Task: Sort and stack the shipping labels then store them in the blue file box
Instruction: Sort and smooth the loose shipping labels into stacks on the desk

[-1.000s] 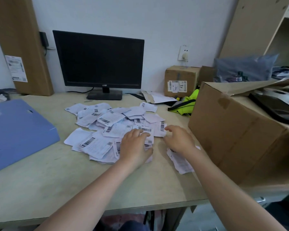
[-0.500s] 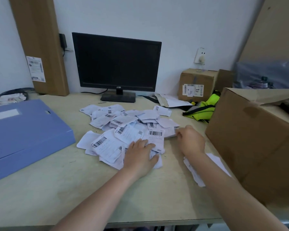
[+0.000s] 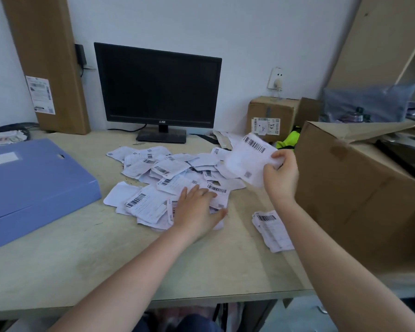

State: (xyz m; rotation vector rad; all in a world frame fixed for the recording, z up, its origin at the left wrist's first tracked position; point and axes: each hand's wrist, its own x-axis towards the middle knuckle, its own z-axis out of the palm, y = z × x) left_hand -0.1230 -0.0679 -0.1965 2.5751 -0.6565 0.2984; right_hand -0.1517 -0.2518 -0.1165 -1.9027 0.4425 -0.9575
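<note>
A loose heap of white shipping labels (image 3: 158, 178) with barcodes covers the middle of the desk. My left hand (image 3: 197, 209) rests flat on the heap's near right part, fingers spread. My right hand (image 3: 280, 176) pinches one label (image 3: 247, 159) and holds it up above the heap's right side. A small stack of labels (image 3: 271, 230) lies on the desk to the right, below that hand. The blue file box (image 3: 31, 185) lies closed at the left of the desk.
A black monitor (image 3: 158, 87) stands behind the heap. A large open cardboard box (image 3: 359, 192) stands close on the right, a small carton (image 3: 271, 116) and a yellow-green vest (image 3: 288, 141) behind it. A tall flat carton (image 3: 46, 63) leans against the wall at left.
My right hand has lifted one label off the heap and raised it. The left hand has stayed on the heap. The small stack at right is now uncovered.
</note>
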